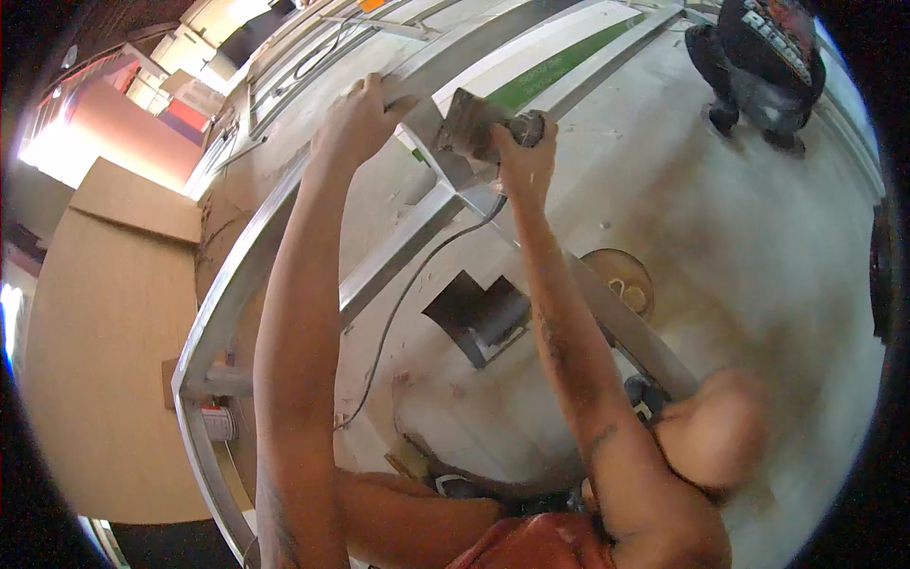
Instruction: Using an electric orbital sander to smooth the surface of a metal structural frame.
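Observation:
My right hand (527,161) is closed around a dusty, dark grey corded power tool, seemingly a sander (466,123). Its flat, square end faces left, beside a corner joint of the silvery metal frame (403,242). From the tool a dark cord (427,261) drops in a curve between my forearms. Farther left, my left hand (353,121) rests on a frame bar, thumb apart from the fingers; the underside of that hand is hidden.
A white and green board (559,71) lies beyond the tool. Another person (768,57) in dark clothes is at the far right. On the floor are a dark angular piece (479,318) and a round brown disc (621,280). A wooden panel (114,360) stands left.

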A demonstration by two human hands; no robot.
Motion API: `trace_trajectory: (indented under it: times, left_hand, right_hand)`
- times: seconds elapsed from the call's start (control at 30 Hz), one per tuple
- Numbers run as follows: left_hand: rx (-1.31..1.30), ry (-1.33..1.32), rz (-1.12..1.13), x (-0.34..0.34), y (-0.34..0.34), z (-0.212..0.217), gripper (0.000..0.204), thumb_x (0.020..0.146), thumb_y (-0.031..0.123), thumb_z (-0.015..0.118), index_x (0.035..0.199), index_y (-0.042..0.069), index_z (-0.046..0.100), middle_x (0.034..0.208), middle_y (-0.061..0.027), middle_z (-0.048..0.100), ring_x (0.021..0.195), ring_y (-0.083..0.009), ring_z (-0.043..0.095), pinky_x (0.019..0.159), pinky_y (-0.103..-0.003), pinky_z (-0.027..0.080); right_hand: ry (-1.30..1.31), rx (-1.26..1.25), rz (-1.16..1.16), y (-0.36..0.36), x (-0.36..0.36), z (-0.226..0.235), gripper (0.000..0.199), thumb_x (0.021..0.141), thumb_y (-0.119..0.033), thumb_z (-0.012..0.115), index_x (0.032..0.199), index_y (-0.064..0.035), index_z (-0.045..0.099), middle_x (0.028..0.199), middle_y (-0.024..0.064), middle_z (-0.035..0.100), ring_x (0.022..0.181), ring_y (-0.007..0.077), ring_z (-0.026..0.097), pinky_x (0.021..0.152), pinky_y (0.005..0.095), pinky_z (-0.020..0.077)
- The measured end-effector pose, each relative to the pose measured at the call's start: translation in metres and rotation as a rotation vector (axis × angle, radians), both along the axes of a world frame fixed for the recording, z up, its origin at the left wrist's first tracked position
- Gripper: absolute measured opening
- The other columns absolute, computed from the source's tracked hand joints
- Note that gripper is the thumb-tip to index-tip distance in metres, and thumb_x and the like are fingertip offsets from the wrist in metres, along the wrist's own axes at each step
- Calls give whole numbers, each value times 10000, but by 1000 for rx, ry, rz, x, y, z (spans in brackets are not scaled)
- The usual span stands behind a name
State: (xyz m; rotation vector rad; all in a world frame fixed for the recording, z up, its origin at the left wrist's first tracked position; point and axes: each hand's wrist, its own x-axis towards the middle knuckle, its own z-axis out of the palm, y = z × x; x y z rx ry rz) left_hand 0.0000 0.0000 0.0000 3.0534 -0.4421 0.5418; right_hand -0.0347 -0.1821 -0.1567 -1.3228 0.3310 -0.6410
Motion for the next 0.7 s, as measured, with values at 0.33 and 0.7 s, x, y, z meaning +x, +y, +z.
trace_trajectory:
  times: [0.33,0.7]
  left_hand:
    - [-45,-2,-136,-4,17,0,680,909,470,658,1413,45,492,1325,-237,614,1193,-423,615,1003,-497,504]
    - [-5,-33,-222,-4,26,2,574,931,351,641,1370,14,492,1304,-240,612,1190,-422,608,1014,-478,498]
  right_hand:
    - [0,140,-138,41,-19,-42,729,797,-317,831,1339,-8,453,1194,216,545,1069,354,599,945,458,498]
    - [34,514,7,47,-27,-35,748,828,-288,808,1370,-56,348,1219,149,512,1002,247,590,754,388,559]
